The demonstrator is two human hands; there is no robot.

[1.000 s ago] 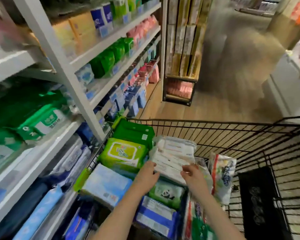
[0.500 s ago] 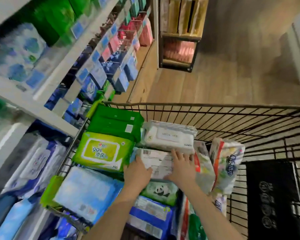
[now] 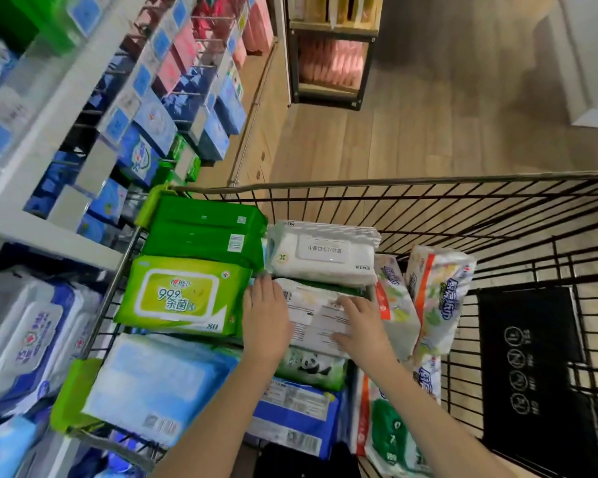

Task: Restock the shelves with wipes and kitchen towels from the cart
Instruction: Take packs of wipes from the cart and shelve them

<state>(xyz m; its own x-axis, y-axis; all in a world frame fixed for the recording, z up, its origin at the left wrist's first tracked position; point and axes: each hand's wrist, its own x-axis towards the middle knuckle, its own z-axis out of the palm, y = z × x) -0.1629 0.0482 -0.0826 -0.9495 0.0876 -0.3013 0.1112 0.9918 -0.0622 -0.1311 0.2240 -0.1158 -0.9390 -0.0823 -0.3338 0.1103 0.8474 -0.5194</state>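
Both your hands are in the middle of the frame, inside the black wire cart [image 3: 394, 182]. They are on a flat white wipes pack [image 3: 316, 315] that lies with its printed back facing up.

Your left hand [image 3: 266, 319] is flat, with the fingers straight and close together. It lies along the left edge of that pack. Your right hand [image 3: 363, 329] lies on top of the pack's right end. Its fingers and thumb are spread apart and bent a little. You are not pinching the pack with either hand.

Just above the pack is a white wipes pack with a lid [image 3: 321, 253]. To the left lies a light green wipes pack [image 3: 183, 294], and dark green packs [image 3: 204, 229] sit above that one. Below your hands a panda pack [image 3: 311, 367] peeks out, with a blue pack [image 3: 294, 412] under it. Rolls of kitchen towels [image 3: 439, 298] stand on the right, touching the other packs. The shelves [image 3: 49, 108] fill the left side of the frame, full of blue, green and pink packs.
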